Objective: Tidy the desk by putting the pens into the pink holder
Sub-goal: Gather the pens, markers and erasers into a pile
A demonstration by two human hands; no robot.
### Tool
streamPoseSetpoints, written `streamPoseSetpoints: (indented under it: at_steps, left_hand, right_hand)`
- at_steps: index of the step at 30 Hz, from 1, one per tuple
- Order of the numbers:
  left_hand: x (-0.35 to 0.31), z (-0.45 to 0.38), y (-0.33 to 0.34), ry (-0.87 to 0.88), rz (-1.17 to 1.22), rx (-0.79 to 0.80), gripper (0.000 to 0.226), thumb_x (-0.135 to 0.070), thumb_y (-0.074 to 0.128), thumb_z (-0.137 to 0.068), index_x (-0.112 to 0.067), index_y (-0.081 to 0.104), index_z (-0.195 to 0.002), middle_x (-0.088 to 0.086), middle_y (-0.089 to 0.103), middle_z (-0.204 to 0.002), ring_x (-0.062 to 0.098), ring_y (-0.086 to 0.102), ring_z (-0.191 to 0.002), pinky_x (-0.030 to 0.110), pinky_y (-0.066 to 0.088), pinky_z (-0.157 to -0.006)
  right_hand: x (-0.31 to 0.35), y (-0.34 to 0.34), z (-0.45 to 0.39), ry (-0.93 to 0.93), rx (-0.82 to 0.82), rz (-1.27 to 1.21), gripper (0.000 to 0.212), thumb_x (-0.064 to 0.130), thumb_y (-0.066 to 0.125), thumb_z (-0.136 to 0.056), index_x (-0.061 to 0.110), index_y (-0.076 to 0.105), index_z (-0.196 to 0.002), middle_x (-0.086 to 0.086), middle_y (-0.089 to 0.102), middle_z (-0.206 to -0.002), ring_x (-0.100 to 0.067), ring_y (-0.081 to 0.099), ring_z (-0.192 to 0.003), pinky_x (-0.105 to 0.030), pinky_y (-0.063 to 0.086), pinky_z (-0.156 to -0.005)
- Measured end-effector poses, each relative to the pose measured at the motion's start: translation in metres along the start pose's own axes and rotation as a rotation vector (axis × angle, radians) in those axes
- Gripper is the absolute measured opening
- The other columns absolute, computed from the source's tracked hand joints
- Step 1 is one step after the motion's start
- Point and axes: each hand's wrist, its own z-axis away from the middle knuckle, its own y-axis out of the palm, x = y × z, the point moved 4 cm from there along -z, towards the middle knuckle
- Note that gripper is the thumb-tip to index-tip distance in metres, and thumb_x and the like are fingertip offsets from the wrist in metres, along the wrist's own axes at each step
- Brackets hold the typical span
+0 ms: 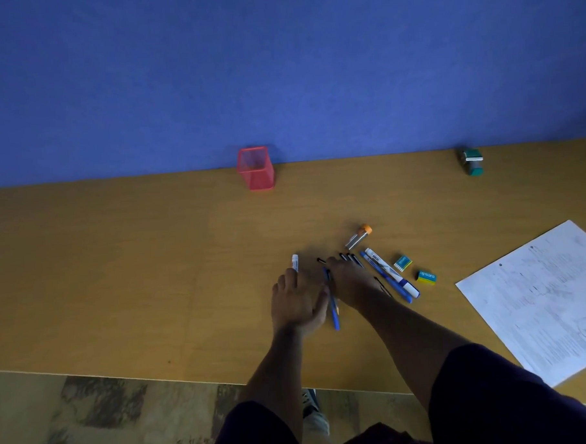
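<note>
The pink mesh holder (255, 169) stands upright at the back of the desk against the blue wall. My left hand (298, 302) is curled around a white pen (295, 262) whose tip sticks out past the fingers. My right hand (351, 283) lies over several black pens (348, 257), fingers bent down on them; only their ends show. A blue pen (334, 309) lies between my two hands, touching both. Just to the right, a second blue pen (386, 280) and a white marker with a blue cap (393, 274) lie side by side on the desk.
An orange-capped clear tube (359, 237) lies behind the pens. Two small erasers (402, 262) (426, 277) sit to the right, then a printed paper sheet (543, 298). A teal object (472, 160) stands at the back right. The desk's front edge (157, 375) is near me.
</note>
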Motion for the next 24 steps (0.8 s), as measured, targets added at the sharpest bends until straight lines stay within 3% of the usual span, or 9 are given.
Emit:
streamPoseSetpoints:
  at_steps: [4,7,9,13,17,20,22,24]
  left_hand:
    - [0.000,0.003,0.000,0.002,0.002,-0.025,0.062,-0.059,0.050,-0.087,-0.019,0.051,-0.135,0.011,0.050,-0.132,0.032,0.050,-0.110,0.043,0.047,-0.090]
    - [0.005,0.000,0.005,0.035,-0.033,0.015,0.067,-0.050,0.050,-0.089,-0.031,0.035,-0.152,0.008,0.029,-0.159,0.034,0.034,-0.139,0.046,0.039,-0.107]
    - [0.010,-0.002,0.012,0.034,-0.034,0.053,0.066,-0.040,0.046,-0.096,-0.032,0.023,-0.158,0.005,0.017,-0.167,0.034,0.022,-0.150,0.046,0.034,-0.115]
    - [0.023,-0.009,0.018,0.004,-0.043,0.062,0.062,-0.026,0.044,-0.099,-0.021,0.025,-0.158,0.006,0.020,-0.167,0.030,0.021,-0.153,0.044,0.036,-0.115]
    - [0.036,-0.022,0.020,0.001,-0.044,0.089,0.064,-0.018,0.047,-0.097,-0.021,0.026,-0.158,0.005,0.024,-0.166,0.024,0.025,-0.152,0.041,0.037,-0.115]
    - [0.044,-0.034,0.017,-0.043,-0.023,0.097,0.071,-0.008,0.052,-0.091,-0.026,0.031,-0.156,0.003,0.029,-0.164,0.023,0.028,-0.151,0.040,0.033,-0.116]
    - [0.049,-0.041,0.014,-0.105,-0.006,0.116,0.069,-0.012,0.054,-0.092,-0.030,0.033,-0.154,0.003,0.030,-0.164,0.023,0.029,-0.150,0.039,0.030,-0.117]
    - [0.052,-0.044,0.009,-0.160,0.042,0.096,0.063,-0.023,0.056,-0.095,-0.032,0.034,-0.153,0.005,0.029,-0.164,0.025,0.029,-0.150,0.040,0.030,-0.117]
  right_hand:
    - [0.005,-0.006,-0.011,-0.041,-0.088,-0.085,0.007,0.019,0.054,-0.091,0.014,0.058,-0.096,-0.007,0.066,-0.086,-0.027,0.066,-0.080,-0.039,0.055,-0.067]
    - [0.002,-0.014,-0.010,-0.060,-0.224,-0.008,0.012,0.014,0.052,-0.091,0.014,0.060,-0.101,-0.006,0.062,-0.098,-0.030,0.066,-0.083,-0.033,0.049,-0.061]
    - [-0.001,-0.016,-0.010,-0.036,-0.211,0.102,0.017,0.014,0.052,-0.091,0.014,0.060,-0.106,-0.006,0.058,-0.107,-0.032,0.066,-0.089,-0.035,0.049,-0.064]
    - [-0.005,-0.009,-0.013,-0.042,-0.134,0.236,0.020,0.015,0.051,-0.092,0.015,0.063,-0.108,-0.005,0.057,-0.110,-0.029,0.064,-0.097,-0.035,0.050,-0.070]
    - [0.009,-0.003,-0.018,-0.030,-0.119,0.168,0.021,0.018,0.050,-0.096,0.015,0.063,-0.113,-0.007,0.062,-0.109,-0.029,0.064,-0.099,-0.037,0.053,-0.076]
    - [0.019,0.004,-0.025,-0.009,-0.073,0.010,0.014,0.019,0.053,-0.093,0.017,0.066,-0.098,-0.007,0.068,-0.096,-0.027,0.067,-0.087,-0.037,0.057,-0.074]
    - [0.026,0.011,-0.028,-0.059,-0.012,-0.112,0.014,0.012,0.056,-0.086,0.019,0.067,-0.091,-0.005,0.070,-0.091,-0.024,0.066,-0.083,-0.039,0.058,-0.072]
    - [0.033,0.015,-0.029,-0.132,0.050,-0.146,0.031,0.007,0.053,-0.085,0.025,0.066,-0.108,-0.003,0.071,-0.103,-0.023,0.066,-0.093,-0.038,0.056,-0.076]
